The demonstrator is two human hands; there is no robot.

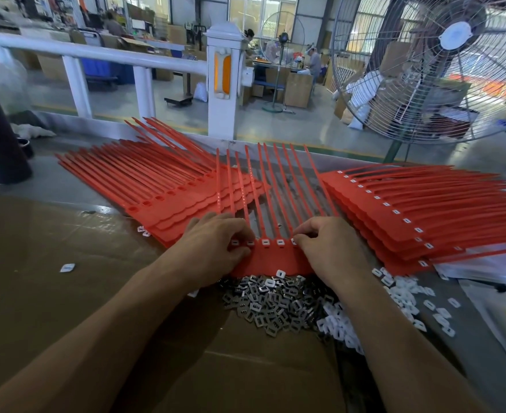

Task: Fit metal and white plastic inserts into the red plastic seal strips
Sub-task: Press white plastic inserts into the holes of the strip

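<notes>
A: Fingers?
B: Left hand (216, 248) fingers curled, tips pinching the near-left edge of the red seal strip sheet (272, 260) right by its row of sockets. Right hand (326, 248) same at the right end, thumb + forefinger pressed together on a socket there. Can't tell if an insert sits under the tips.
A: Sheet itself?
B: Lies flat on the desk (67, 198) btw both hands, tails fanned away from the person. White inserts (265, 242) show in the sockets along its near edge.
A: Loose parts?
B: Pile of metal inserts (275, 302) just below the sheet, touching its near edge, partly on cardboard (245, 368). White plastic inserts heap (400, 296) to the right of that, by the right forearm. One stray white piece (67, 267) far left on the brown surface.
A: Other strips?
B: Unfilled stack (168, 198) to the left, partly under the sheet's tails, sockets w/o white. Filled stack (409, 216) to the right, white squares down its edge.
A: Beyond?
B: White railing (96, 55), big fan (442, 70) at right, workshop floor behind.
</notes>
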